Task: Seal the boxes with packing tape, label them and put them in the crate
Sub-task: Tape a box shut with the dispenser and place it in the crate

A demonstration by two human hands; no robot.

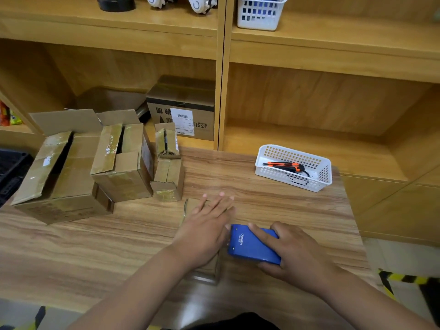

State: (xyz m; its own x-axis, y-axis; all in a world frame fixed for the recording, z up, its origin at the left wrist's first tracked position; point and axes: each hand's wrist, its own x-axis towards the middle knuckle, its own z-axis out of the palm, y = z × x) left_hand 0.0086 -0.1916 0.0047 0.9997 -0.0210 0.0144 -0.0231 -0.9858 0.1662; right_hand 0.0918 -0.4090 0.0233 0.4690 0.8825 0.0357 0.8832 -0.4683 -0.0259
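Taping at the near edge of the surface (273, 206), with three boxes waiting open.

The big box (59, 177), middle box (121, 163) and small box (169, 177) stand at the left with their flaps unsealed, near the black crate (12, 170). A white basket (292, 184) sits well apart on the right. The left hand (207, 225) lies flat with its fingers straight on what looks like a low box (190, 208), its outline faint against the wood. The right hand (295, 251) is wrapped round the blue tape dispenser (250, 246), just beside the left palm. If the flat hand eases off, I'd expect the box to slide and the tape to run crooked. The dispenser's cutting edge could also nick that palm.
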